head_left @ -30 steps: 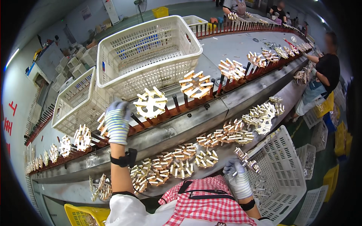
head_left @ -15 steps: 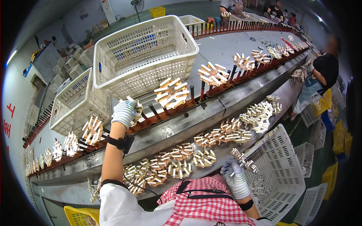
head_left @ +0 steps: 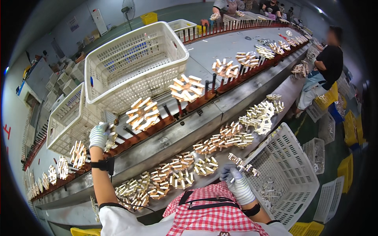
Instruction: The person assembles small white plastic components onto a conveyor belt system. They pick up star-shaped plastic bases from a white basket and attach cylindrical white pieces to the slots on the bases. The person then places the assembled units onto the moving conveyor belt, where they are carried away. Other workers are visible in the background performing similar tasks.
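Observation:
My gloved left hand [head_left: 99, 136] is at the conveyor's edge, its fingers closed on a wheel-shaped part [head_left: 112, 138] with pale stubby rods, mostly hidden behind the hand. To its right, another coppery wheel-shaped part [head_left: 142, 114] sits on the row of upright pins, and more follow along the line. Low and to the right, my gloved right hand [head_left: 239, 184] is closed on a similar wheel-shaped part [head_left: 245, 165], seen nearly edge-on, above the rim of a crate. Between my hands, several such parts [head_left: 182, 177] lie overlapping on the metal ledge.
A large white perforated crate [head_left: 136, 88] stands on the conveyor table, with a smaller crate [head_left: 65, 135] beside it. At my right, a tilted white crate [head_left: 293, 169] holds loose metal pieces. A co-worker [head_left: 330, 63] stands further along the line; yellow crates [head_left: 346, 173] are on the floor.
My left hand has shifted left and slightly down, still at a wheel-shaped part, while the parts on the pins also sit further left in view. My right hand keeps hold of its part.

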`<state>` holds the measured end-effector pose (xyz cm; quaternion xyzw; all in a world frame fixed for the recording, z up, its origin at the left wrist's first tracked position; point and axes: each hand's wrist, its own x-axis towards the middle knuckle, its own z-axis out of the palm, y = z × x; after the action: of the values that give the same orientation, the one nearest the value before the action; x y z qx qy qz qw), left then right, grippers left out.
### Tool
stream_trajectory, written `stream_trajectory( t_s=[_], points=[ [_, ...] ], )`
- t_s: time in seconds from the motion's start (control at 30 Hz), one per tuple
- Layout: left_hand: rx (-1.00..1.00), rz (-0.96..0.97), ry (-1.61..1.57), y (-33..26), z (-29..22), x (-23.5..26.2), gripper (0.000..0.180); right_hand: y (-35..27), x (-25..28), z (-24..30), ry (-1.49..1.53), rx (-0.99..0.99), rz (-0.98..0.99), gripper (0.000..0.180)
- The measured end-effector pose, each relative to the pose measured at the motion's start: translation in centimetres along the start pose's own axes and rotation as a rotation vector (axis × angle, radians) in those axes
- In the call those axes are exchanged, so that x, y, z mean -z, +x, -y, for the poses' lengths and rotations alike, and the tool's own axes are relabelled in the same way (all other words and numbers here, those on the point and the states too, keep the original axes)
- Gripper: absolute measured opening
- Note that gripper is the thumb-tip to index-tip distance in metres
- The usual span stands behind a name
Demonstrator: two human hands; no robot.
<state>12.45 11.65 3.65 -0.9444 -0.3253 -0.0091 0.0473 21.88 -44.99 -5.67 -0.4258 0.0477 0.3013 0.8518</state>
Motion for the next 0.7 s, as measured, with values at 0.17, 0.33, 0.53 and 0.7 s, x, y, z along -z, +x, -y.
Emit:
stream_trajectory(
  t_s=[0.17, 0.33, 0.53, 0.7],
  points=[
    [0.203, -0.336, -0.067, -4.3, -2.2, 2.8, 0.033, -0.3, 0.8, 0.3, -0.007, 0.008, -0.018, 0.032],
    [-0.336, -0.501, -0.475, -8.7, -15.0, 3.7, 0.032, -0.1, 1.7, -0.4, -0.060, 0.000, 0.003, 0.034],
    [-0.724, 0.689, -1.297, -17.2, -31.4, -0.5, 0.057, 0.7, 3.5, -2.0, -0.324, 0.037, 0.117, 0.039],
    [-1.346, -0.078, -0.655, -20.9, -36.4, -10.0, 0.050, -0.4, 4.6, 0.6, -0.505, -0.025, 0.191, 0.039]
  ],
)
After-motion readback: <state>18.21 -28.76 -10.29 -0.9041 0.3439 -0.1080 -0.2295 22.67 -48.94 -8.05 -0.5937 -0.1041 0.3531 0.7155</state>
